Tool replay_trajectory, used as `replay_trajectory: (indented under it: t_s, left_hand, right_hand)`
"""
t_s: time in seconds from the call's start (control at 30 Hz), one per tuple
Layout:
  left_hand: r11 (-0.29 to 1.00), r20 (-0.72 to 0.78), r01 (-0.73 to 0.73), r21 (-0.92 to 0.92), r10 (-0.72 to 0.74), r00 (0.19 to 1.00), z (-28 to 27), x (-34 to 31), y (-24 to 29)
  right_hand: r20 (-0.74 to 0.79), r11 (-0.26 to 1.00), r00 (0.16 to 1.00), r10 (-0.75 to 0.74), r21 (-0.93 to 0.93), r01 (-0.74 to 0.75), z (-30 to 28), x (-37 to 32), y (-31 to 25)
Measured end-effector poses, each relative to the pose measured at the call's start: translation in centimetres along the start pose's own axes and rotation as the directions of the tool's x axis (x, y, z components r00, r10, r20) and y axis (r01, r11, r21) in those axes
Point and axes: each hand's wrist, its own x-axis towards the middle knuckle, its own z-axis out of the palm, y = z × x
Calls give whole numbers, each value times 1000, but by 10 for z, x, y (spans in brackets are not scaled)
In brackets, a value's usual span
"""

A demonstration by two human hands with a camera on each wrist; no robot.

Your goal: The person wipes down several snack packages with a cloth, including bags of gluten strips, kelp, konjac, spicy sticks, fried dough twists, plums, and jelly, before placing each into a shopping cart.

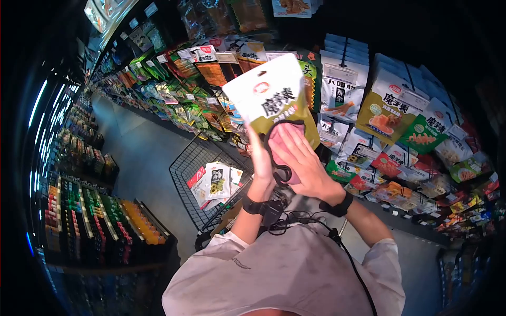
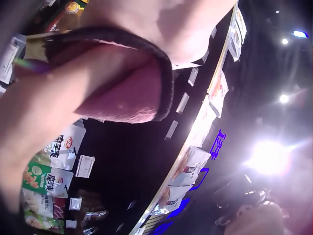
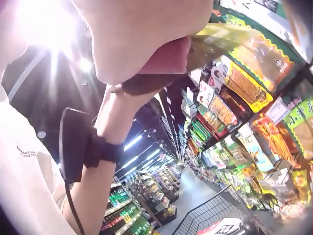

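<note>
A white and olive-green snack bag (image 1: pixel 276 79) with dark lettering is held up in front of the chest. My left hand (image 1: pixel 259 160) holds it at its lower left edge, the fingers hidden behind it. Laid flat on the bag's front, my right hand (image 1: pixel 299 160) has its fingers straight and presses a pink cloth (image 1: pixel 296 127) with a black border against it. In the left wrist view the pink cloth (image 2: pixel 124 100) shows its dark edging. The right wrist view catches the cloth (image 3: pixel 168 58) under the right hand, with part of the bag (image 3: pixel 215 44) beyond.
A wire shopping cart (image 1: pixel 182 158) stands at the lower left with several snack packets (image 1: pixel 217 180) inside. Shelves of hanging bags (image 1: pixel 387 108) run along the front and right. Across the aisle floor (image 1: pixel 126 139), bottles fill a low shelf (image 1: pixel 95 218).
</note>
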Motion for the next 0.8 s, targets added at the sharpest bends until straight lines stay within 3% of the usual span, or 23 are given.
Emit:
replay_trajectory:
  t_s: [0.03, 0.07, 0.23, 0.27, 0.37, 0.4, 0.5, 0.7, 0.8]
  left_hand:
    - [968, 97, 220, -125, -209, 973, -9, 1, -6]
    - [948, 90, 252, -197, -238, 967, -11, -4, -13]
    - [961, 238, 257, -103, -227, 944, -1, -9, 4]
    - [977, 241, 208, -47, -191, 952, -5, -10, -2]
    - [921, 203, 386, 47, -387, 900, -2, -14, 0]
    - [934, 143, 344, 95, -354, 924, -1, -18, -4]
    - [910, 153, 374, 180, -402, 903, -5, -25, 1]
    - [897, 107, 427, -116, -416, 903, -4, -17, 30]
    - [927, 189, 371, -60, -354, 916, -7, -14, 18]
  right_hand:
    - [-51, 1000, 999, 6, -15, -7, -3, 8, -3]
    - [-95, 1000, 995, 7, -20, -9, -7, 16, -4]
    - [-172, 1000, 985, 24, 21, -21, -18, 42, 6]
    - [-203, 999, 979, 21, 44, -13, -22, 48, 6]
    - [-273, 995, 962, 6, 99, 22, -28, 64, 6]
    - [-296, 994, 955, -9, 102, 40, -29, 69, 5]
    - [-238, 994, 971, -10, 101, 35, -32, 73, 6]
    - [-61, 999, 998, -34, 33, 36, -24, 39, 4]
    - [-53, 999, 999, 7, -35, -9, -27, 27, 6]
